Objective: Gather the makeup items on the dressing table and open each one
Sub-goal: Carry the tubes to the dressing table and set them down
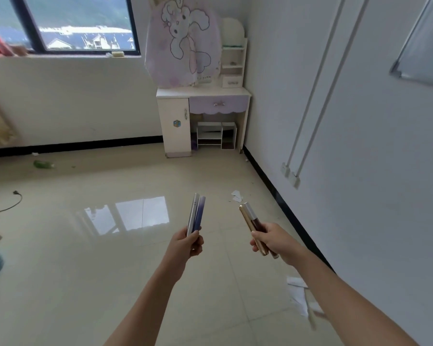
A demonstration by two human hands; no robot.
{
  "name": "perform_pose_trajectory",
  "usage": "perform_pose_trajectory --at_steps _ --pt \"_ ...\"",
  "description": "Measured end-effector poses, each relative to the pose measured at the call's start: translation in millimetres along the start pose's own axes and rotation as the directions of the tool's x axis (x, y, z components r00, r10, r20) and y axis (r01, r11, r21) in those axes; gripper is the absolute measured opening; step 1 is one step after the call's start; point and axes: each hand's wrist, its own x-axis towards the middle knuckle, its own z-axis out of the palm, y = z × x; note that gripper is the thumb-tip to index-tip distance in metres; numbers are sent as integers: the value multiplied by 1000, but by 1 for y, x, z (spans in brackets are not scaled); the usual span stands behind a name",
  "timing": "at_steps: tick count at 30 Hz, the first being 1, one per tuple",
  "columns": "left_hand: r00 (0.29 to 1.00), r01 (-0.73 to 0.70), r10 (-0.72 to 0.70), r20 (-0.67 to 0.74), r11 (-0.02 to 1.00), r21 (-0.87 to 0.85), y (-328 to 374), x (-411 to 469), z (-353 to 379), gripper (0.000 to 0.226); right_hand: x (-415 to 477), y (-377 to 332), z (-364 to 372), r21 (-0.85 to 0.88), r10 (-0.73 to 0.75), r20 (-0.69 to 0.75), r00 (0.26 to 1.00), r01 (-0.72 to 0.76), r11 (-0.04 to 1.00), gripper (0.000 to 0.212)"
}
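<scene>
Makeup tubes (pixel 196 213) held; floor (pixel 85 258) glossy, seemingly tiled.

left hand (pixel 186 243) grips two tubes (pixel 196 213); right hand (pixel 273 242) two more (pixel 251 221)

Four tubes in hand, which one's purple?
The purple tube in the left hand, held alongside the silver tube. The right hand holds a gold tube and a brown tube, neither purple.

No readable text, labels or numbers anywhere.
</scene>
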Motion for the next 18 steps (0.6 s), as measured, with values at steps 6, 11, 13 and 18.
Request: perform_pose_trajectory --at_steps 6,11,13,18 --pt "994 -26 19 -109 997 -72 20 70 18 18 84 -22 -42 -28 -11 95 995 13 1000 14" --pt "987 13 -26 -161 997 -77 22 120 9 17 149 -38 -44 -29 -1 177 984 7 1000 16" --pt "983 11 -25 -182 997 -77 27 146 -3 17 180 -51 -41 -51 -6 190 982 16 999 21" --pt "983 -18 5 -185 998 -65 57 224 -33 17 251 -95 -37 -40 -53 182 982 62 997 22"
